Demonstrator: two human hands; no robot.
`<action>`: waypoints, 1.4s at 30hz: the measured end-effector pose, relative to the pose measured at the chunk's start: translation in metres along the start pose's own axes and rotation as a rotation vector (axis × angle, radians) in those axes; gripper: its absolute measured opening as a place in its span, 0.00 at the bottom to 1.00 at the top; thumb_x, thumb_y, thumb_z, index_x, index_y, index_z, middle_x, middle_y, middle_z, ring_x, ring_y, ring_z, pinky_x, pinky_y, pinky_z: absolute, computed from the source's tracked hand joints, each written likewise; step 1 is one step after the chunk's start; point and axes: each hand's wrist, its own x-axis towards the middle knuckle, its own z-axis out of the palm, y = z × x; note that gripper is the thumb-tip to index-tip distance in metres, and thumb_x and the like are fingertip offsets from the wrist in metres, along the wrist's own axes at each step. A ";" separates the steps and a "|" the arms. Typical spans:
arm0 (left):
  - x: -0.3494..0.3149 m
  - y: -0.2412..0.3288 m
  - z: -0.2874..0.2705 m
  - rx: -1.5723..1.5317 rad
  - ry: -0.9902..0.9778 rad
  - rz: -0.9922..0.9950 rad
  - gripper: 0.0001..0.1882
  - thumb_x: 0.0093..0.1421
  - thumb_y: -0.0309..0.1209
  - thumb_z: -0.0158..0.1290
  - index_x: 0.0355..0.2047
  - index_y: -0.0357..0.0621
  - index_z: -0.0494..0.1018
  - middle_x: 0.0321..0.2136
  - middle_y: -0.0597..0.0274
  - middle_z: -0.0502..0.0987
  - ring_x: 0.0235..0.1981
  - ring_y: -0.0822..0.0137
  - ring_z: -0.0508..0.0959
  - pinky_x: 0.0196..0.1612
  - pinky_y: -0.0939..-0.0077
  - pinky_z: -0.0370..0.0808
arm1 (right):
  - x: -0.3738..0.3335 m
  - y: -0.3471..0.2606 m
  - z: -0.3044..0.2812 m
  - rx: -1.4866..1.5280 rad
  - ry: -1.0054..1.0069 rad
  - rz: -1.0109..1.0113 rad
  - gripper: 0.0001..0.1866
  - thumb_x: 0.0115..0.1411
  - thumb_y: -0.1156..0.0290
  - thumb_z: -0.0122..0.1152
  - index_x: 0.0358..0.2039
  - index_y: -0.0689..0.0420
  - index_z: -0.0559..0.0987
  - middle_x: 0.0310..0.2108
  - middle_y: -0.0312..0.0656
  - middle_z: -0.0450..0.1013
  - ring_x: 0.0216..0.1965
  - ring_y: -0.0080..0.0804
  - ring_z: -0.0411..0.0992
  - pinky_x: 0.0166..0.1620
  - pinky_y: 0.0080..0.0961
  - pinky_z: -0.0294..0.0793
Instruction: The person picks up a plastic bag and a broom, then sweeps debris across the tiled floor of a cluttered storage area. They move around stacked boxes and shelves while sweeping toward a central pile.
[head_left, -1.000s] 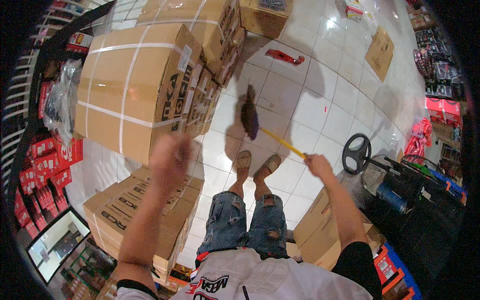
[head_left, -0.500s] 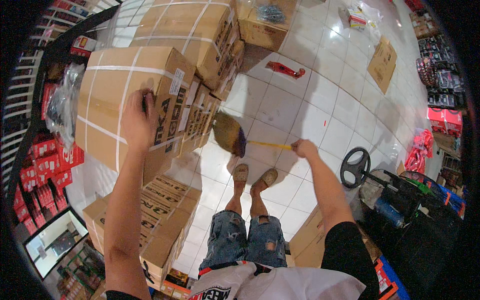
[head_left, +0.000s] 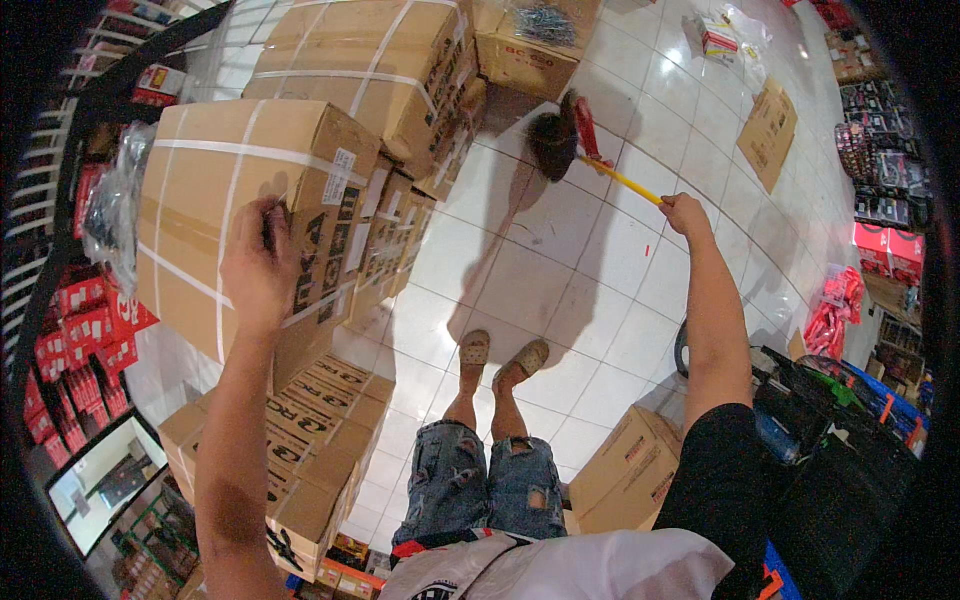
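Note:
My right hand (head_left: 683, 214) is closed round the yellow handle (head_left: 637, 186) of a short broom, arm stretched out ahead to the right. Its dark bristle head (head_left: 552, 146) is out over the tiled floor, in front of a red item (head_left: 584, 124) that it partly overlaps. Whether the bristles touch the item I cannot tell. My left hand (head_left: 256, 265) is at the big strapped cardboard box (head_left: 190, 190) on the left, fingers curled in. Something dark shows between them, but I cannot make out whether it is an object or shadow.
More strapped cartons (head_left: 340, 50) stand behind and below the big box. A flat cardboard piece (head_left: 768, 132) lies on the floor at far right. An open-looking carton (head_left: 625, 470) stands right of my legs, with a black wheeled thing (head_left: 830, 470) beyond.
My right hand has swung the broom forward and right, from the floor near my feet to the red item. My left hand has shifted only slightly in view, still at the box.

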 end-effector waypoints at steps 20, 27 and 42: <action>-0.001 -0.004 0.007 -0.006 0.002 -0.022 0.09 0.69 0.32 0.50 0.43 0.41 0.75 0.37 0.50 0.79 0.39 0.49 0.80 0.42 0.62 0.75 | -0.019 -0.028 0.021 0.201 -0.282 -0.047 0.18 0.62 0.55 0.62 0.49 0.47 0.84 0.18 0.37 0.73 0.14 0.26 0.67 0.20 0.29 0.68; -0.001 -0.006 0.006 0.000 0.017 -0.002 0.09 0.68 0.32 0.50 0.43 0.41 0.75 0.38 0.51 0.79 0.41 0.50 0.80 0.42 0.63 0.75 | -0.037 -0.008 0.023 0.697 -0.076 0.247 0.22 0.66 0.53 0.58 0.57 0.49 0.79 0.14 0.34 0.65 0.11 0.22 0.60 0.16 0.26 0.62; -0.001 -0.006 0.009 -0.011 0.000 -0.045 0.10 0.69 0.32 0.49 0.44 0.40 0.74 0.38 0.48 0.79 0.42 0.48 0.79 0.45 0.62 0.75 | -0.291 -0.045 0.130 0.338 -0.538 -0.163 0.22 0.63 0.49 0.60 0.54 0.43 0.80 0.40 0.49 0.80 0.36 0.43 0.79 0.42 0.35 0.77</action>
